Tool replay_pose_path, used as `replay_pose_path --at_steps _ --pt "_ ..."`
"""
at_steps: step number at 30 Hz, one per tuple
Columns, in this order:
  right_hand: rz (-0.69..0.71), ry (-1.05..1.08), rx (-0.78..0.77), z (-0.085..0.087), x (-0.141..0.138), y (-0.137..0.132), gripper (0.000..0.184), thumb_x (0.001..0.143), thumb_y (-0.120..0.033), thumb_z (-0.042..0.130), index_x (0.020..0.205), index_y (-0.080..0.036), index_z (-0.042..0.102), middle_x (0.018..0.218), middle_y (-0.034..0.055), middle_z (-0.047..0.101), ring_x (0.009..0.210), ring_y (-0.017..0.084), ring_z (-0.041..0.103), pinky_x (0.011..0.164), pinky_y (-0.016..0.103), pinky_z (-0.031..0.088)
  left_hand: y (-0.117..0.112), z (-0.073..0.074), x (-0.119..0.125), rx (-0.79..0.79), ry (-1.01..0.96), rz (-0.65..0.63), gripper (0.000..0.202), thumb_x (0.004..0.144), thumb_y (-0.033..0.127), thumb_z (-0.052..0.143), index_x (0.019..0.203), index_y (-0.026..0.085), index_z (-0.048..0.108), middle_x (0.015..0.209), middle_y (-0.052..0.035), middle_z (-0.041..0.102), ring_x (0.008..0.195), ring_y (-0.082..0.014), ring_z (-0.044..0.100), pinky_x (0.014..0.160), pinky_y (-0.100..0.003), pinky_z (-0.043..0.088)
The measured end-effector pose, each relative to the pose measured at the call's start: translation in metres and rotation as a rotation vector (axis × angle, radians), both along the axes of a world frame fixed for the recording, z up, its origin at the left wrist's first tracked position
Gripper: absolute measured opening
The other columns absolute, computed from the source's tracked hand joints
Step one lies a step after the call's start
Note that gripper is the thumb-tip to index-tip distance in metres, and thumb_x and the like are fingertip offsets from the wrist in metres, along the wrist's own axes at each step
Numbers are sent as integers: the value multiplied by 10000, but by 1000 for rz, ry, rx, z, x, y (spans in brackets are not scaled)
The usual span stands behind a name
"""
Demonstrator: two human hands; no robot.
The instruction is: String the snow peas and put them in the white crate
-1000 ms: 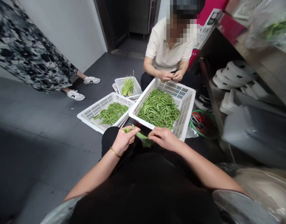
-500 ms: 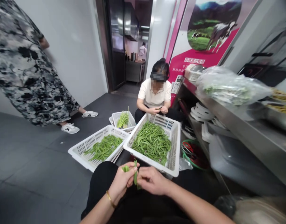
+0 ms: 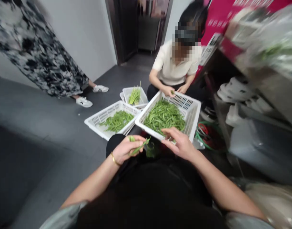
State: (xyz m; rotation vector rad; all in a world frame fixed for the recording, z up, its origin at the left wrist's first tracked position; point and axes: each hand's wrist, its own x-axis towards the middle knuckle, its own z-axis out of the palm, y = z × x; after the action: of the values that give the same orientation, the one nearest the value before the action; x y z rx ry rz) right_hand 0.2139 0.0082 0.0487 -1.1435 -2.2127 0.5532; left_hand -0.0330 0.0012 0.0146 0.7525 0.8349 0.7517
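My left hand (image 3: pixel 126 150), with a gold bangle at its wrist, is closed around a few green pea pods (image 3: pixel 137 150). Fingers apart, my right hand (image 3: pixel 182 145) reaches over the near rim of the large white basket (image 3: pixel 194 122) and appears to hold nothing. A heap of pea pods (image 3: pixel 164 114) fills much of that basket. To its left, a shallower white basket (image 3: pixel 94 124) holds a smaller pile of pods (image 3: pixel 118 121). Something green and blurred (image 3: pixel 150 151) shows low between my hands.
Opposite me a co-worker in a cream shirt (image 3: pixel 171 68) has both hands at the large basket's far rim. Thin green stalks (image 3: pixel 134 96) lie in a small basket behind. A person in a patterned skirt (image 3: pixel 48 60) stands left. Shelving (image 3: pixel 262 105) lines the right.
My hands have parted. The right one has let go of the pod and moved right to the large basket; the left keeps its pods. The view has tilted down.
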Motion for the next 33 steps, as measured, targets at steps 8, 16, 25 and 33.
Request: replay_pose_path --at_steps 8,16,25,33 --pt "486 -444 73 -10 -32 3 253 929 -245 397 760 -174 571 668 27 549 607 131 500 593 248 356 -2 9 1 251 297 -297 201 661 277 731 810 144 704 596 -41 622 432 -78 444 408 -188 315" --pt "151 480 -486 -49 -42 -7 392 943 -383 364 626 -176 464 545 -29 499 495 81 468 518 204 380 -8 -1 29 417 298 -2 131 767 294 641 744 166 639 596 -13 572 470 -92 462 443 -202 337" --pt "122 280 -386 -49 4 -7 347 921 -355 443 652 -177 568 631 13 548 597 115 524 593 241 423 18 -26 42 106 -33 398 226 763 334 651 734 139 542 689 -36 642 485 -88 514 440 -200 367" --pt "157 -6 -488 -59 43 -3 228 868 -374 540 909 -187 662 665 16 630 613 138 585 609 245 445 39 -43 -2 -172 -89 484 265 701 319 696 807 157 514 719 -44 678 568 -137 619 482 -222 474"
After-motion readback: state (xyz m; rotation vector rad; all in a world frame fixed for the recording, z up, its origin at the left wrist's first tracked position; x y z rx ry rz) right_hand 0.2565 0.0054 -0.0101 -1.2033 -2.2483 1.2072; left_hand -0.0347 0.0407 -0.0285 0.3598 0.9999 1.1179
